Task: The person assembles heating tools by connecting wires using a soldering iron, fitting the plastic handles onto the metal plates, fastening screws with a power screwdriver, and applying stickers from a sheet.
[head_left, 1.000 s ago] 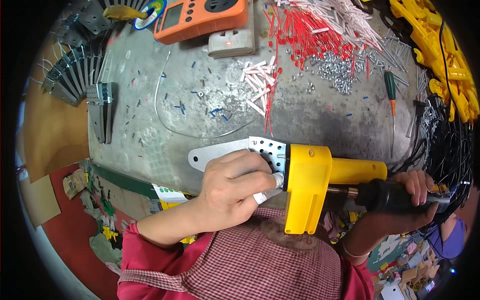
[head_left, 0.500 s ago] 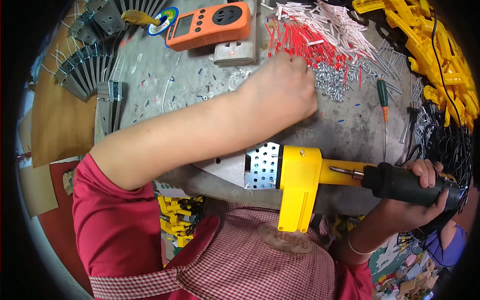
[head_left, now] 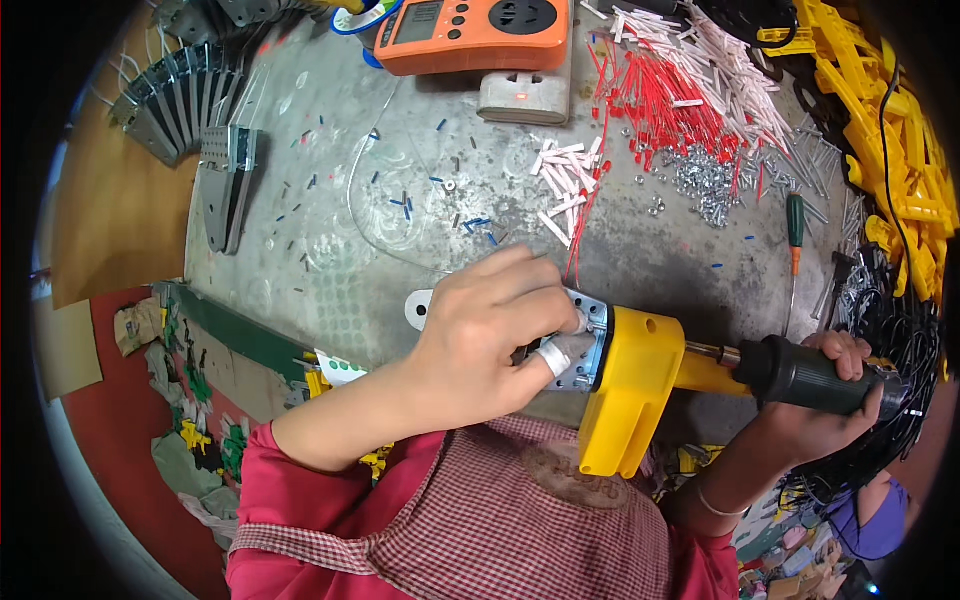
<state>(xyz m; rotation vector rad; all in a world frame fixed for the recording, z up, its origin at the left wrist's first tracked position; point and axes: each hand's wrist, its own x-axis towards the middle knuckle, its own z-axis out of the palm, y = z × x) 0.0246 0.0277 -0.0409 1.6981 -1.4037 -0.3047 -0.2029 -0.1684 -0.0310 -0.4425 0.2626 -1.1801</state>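
Grey, scuffed workbench (head_left: 330,270) fills the view, strewn with small parts. Far right lies a heap of yellow plastic pieces (head_left: 900,130); far centre, an orange meter (head_left: 475,30) and a spread of red and white sleeved wires (head_left: 690,90) beside loose silver screws (head_left: 710,185). At the near edge a yellow-bodied hand tool (head_left: 630,390) lies across the bench, its perforated metal plate (head_left: 590,340) pointing left. The right hand (head_left: 835,385) is wrapped firmly around the tool's black handle. The left hand (head_left: 490,335) covers the plate, fingers curled down; whether they pinch anything is hidden. Judging by this, the tool seems mid-assembly, with many wires and screws unused
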